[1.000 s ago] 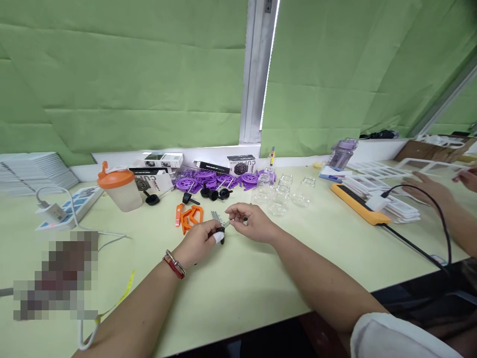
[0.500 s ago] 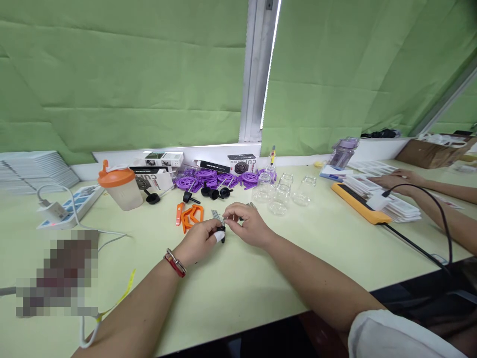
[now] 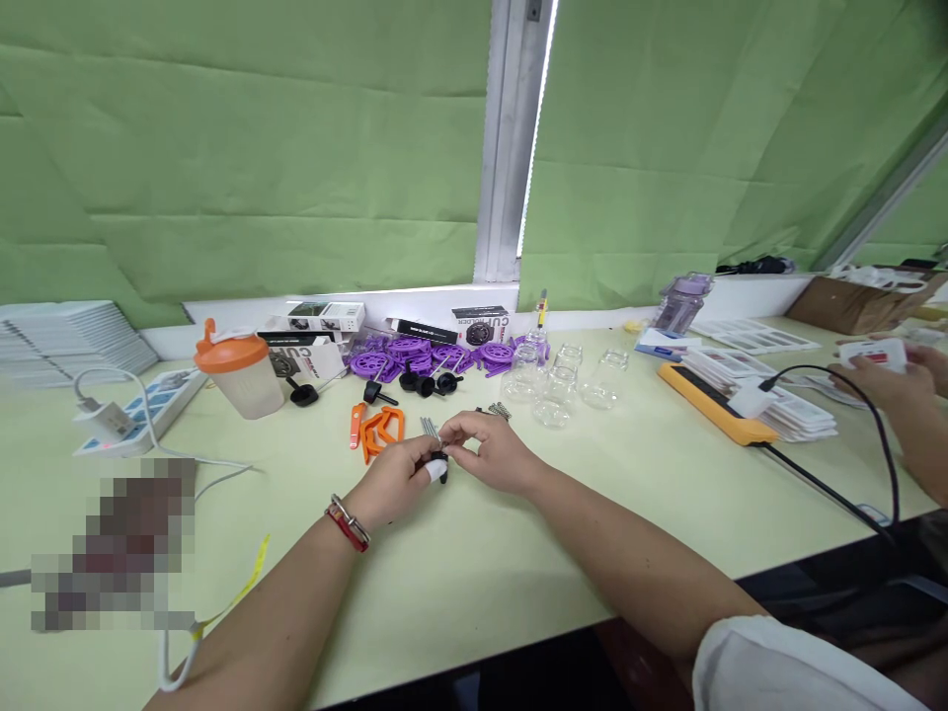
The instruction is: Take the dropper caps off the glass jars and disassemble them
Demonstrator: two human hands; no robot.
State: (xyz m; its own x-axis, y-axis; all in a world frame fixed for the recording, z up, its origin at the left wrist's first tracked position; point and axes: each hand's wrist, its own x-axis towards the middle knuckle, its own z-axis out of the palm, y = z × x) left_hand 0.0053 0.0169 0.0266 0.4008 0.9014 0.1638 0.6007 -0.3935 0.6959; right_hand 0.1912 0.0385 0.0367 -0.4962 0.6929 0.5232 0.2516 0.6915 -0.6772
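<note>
1. I see a black plastic piece (image 3: 443, 476) mid-worktop (image 3: 436, 592), dark, stubby end pointing down; slim silvery rods (image 3: 428, 427) stick out above it.
2. Left hand (image 3: 396, 479), white-wrapped thumb, is closed on the black plastic piece.
3. Right hand (image 3: 489, 452) has thumb and fingertips bunched narrow at the rods; I can't tell what, if anything, it pinches.
4. Most of the black plastic piece is behind fingers; I can't make out how the rods join it.
5. Coil springs (image 3: 499, 410) lie just beyond the right hand, too small to count.
6. Right edge cuts off a co-worker's hands (image 3: 881, 380).
</note>
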